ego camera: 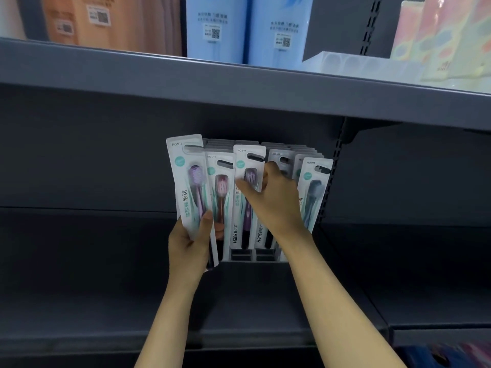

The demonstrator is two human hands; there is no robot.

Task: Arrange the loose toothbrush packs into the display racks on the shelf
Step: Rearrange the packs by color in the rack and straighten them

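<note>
A grey display rack [240, 255] stands on the dark shelf [252, 301], filled with rows of upright white toothbrush packs. My left hand [190, 244] grips the lower end of a loose pack with a purple brush [188, 179], held upright at the rack's left side. A second pack with a reddish brush [221, 192] stands just behind it. My right hand [271, 200] reaches into the rack's middle rows, fingers curled round the top of a purple-brush pack [248, 166]. A pack with a grey brush [314, 192] leans outward at the rack's right end.
The upper shelf edge [239, 81] runs overhead, carrying blue boxes [247, 27], an orange box [87, 19] and a clear tray [358, 65]. A slotted upright [333, 176] stands right of the rack. Bare shelf extends left and right. Blurred colourful goods [449, 354] lie at bottom right.
</note>
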